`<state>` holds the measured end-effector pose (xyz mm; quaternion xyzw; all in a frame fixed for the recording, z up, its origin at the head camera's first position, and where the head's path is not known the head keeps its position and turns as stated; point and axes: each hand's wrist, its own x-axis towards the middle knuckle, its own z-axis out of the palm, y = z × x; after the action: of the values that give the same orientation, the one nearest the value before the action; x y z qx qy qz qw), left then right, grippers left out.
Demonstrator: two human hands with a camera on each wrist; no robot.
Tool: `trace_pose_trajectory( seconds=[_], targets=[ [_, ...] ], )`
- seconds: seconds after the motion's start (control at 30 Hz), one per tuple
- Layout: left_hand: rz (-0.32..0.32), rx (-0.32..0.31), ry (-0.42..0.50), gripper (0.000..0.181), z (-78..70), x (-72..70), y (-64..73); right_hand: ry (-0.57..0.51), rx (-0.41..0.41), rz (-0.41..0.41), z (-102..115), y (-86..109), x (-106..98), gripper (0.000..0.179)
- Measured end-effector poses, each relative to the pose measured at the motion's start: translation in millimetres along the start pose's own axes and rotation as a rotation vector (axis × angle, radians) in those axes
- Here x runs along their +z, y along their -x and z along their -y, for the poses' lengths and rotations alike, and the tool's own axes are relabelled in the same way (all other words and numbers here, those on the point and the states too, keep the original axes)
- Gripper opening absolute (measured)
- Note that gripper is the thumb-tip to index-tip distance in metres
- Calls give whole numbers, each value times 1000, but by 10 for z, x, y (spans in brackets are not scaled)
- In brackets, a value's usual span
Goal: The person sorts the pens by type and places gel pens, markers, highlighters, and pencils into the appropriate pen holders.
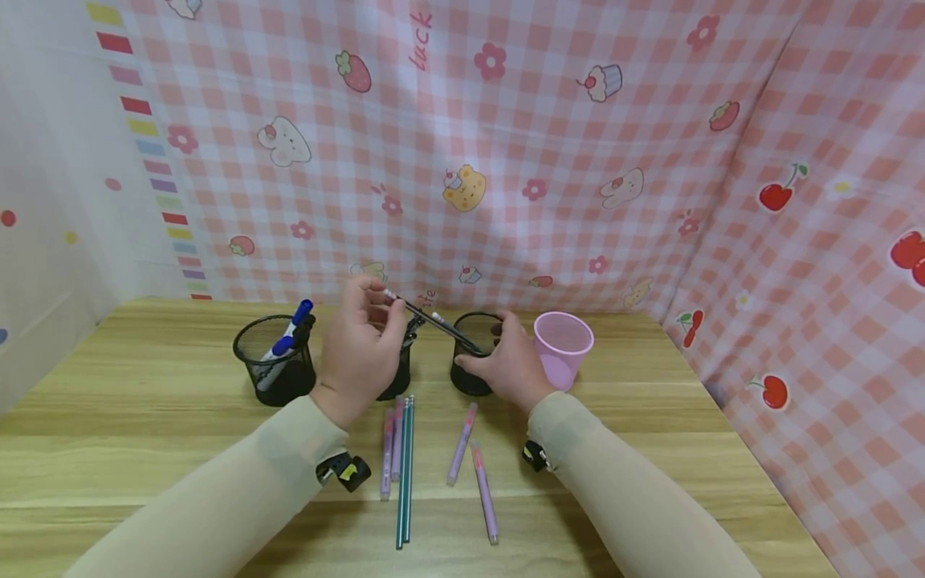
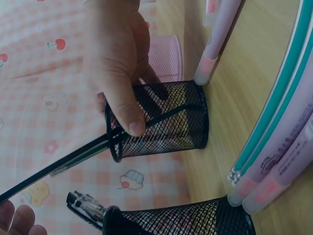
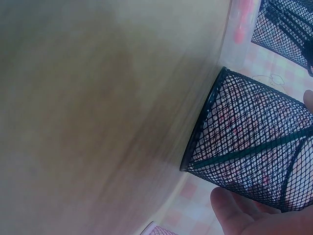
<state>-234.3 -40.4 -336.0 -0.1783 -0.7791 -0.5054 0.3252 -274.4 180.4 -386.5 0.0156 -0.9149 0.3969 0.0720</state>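
Observation:
My left hand [image 1: 359,349] pinches a dark pencil [image 1: 419,311] near its white end. The pencil slants down to the right, its lower part inside a black mesh pen cup [image 1: 471,377]. Another pencil [image 2: 73,162], greenish, leans in the same cup close beside it. My right hand [image 1: 511,363] grips that cup around its side, the thumb near the rim [image 2: 115,152]. In the right wrist view, fingers [image 3: 230,208] lie along the mesh wall [image 3: 244,132], and a pencil shows through it. Behind my left hand stands another black mesh cup [image 1: 396,377] with black pens.
At left, a black mesh cup [image 1: 283,377] holds blue-capped markers [image 1: 292,329]. A pink mesh cup [image 1: 564,349] stands right of my right hand. Two teal pencils [image 1: 405,474] and several lilac highlighters [image 1: 486,494] lie on the wooden table [image 1: 614,482] in front. A checked cloth [image 1: 549,120] hangs behind.

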Motion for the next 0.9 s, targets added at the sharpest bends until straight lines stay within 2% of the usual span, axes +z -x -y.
trace_pose_trajectory(
  seconds=[0.4, 0.67, 0.9],
  targets=[
    [79, 29, -104, 12, 10, 114, 42, -4, -1, -5, -9, -8, 8, 105],
    [141, 25, -196, 10, 8, 155, 58, 9, 0, -9, 3, -5, 5, 105],
    [188, -5, -236, 12, -17, 190, 69, 14, 3, -11, 2, 0, 8, 104]
  ],
)
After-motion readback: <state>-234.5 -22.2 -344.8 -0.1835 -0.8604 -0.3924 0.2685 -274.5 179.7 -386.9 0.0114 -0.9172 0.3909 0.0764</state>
